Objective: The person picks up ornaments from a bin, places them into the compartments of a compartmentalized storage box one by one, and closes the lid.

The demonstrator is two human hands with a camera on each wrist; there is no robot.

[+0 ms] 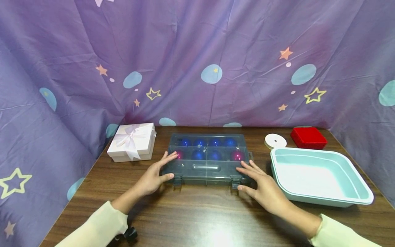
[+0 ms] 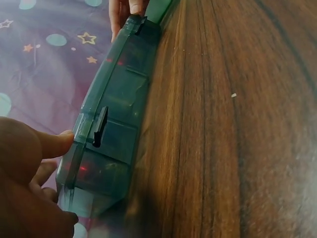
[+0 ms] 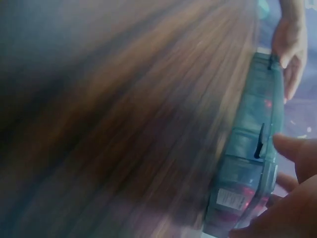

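A dark translucent case (image 1: 206, 167) with a lid lies on the wooden table, its lid down. Through the lid show several blue balls (image 1: 198, 155) and two pink ones, in compartments. Two latches (image 1: 235, 182) are on the front edge. My left hand (image 1: 153, 176) is at the case's left end, fingers spread over the lid edge and thumb at the front corner. At the right end, my right hand (image 1: 264, 188) lies with fingers extended on the lid edge and thumb by the right latch. In the left wrist view the thumb (image 2: 59, 144) meets the lid seam.
A white gift box (image 1: 145, 139) with a ribbon bow stands at the back left. On the right are a light green tray (image 1: 311, 199), a white ribbon spool (image 1: 275, 141) and a red box (image 1: 308, 138). A patterned purple curtain (image 1: 185, 44) hangs behind the table.
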